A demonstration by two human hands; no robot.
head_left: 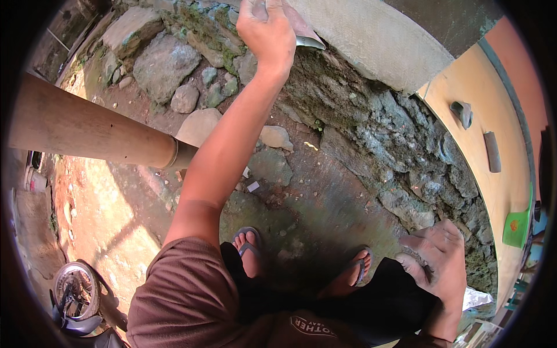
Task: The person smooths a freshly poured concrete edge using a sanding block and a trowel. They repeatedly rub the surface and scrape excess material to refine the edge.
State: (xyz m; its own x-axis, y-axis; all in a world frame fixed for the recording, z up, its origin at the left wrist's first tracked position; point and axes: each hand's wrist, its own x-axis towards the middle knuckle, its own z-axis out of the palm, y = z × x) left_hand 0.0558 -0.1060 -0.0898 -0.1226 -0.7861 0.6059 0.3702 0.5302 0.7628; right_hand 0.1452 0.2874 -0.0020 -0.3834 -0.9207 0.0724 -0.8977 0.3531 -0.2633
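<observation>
My left arm reaches up to the top edge of the view. There my left hand (268,35) is closed on a thin, curved pinkish sheet with a pale edge (304,28), like a piece of sandpaper, against the grey concrete ledge (371,40). Its fingertips are partly cut off by the picture's edge. My right hand (438,255), coated with grey dust, hangs low at the right beside the rough stone wall (400,151). Its fingers are loosely bent, with a gap to the thumb, and nothing shows between them.
On the yellow surface (473,151) at the right lie a folded grey piece (462,114), a grey roll (492,152) and a green container (515,229). A brown pole (98,124) slants in from the left. Rocks (167,66) edge the ground; a motorcycle wheel (76,291) stands lower left.
</observation>
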